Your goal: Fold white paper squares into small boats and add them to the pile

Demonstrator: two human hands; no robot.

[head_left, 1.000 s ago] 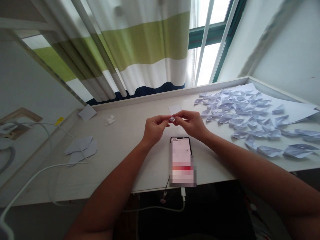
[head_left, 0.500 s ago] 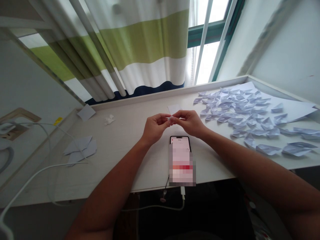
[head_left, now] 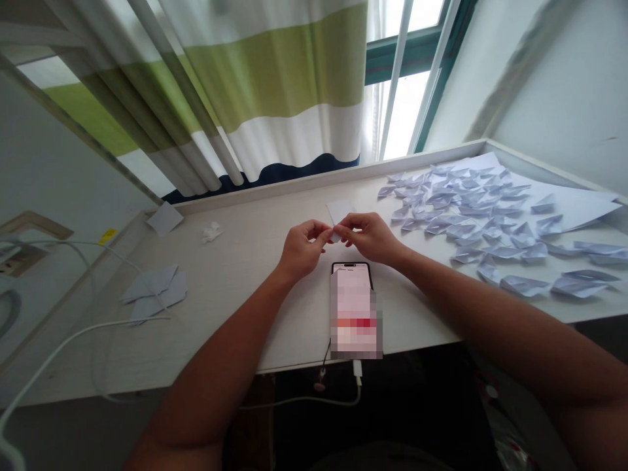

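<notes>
My left hand (head_left: 300, 247) and my right hand (head_left: 373, 237) meet above the middle of the white desk (head_left: 235, 288), both pinching a small piece of white paper (head_left: 338, 214). Its upper corner sticks up above my fingertips; the rest is hidden between them. Just below my hands a phone (head_left: 354, 309) lies flat on the desk with its screen lit.
Several folded paper boats (head_left: 466, 222) cover the right side of the desk, on and beside large white sheets (head_left: 574, 206). Paper squares (head_left: 154, 291) lie at the left, one more square (head_left: 164, 218) and a crumpled scrap (head_left: 212, 231) farther back. White cables (head_left: 73, 333) run across the left edge.
My hands stay pinched on the paper and work it slightly; the paper's corner shows a little more. The view has tilted a bit.
</notes>
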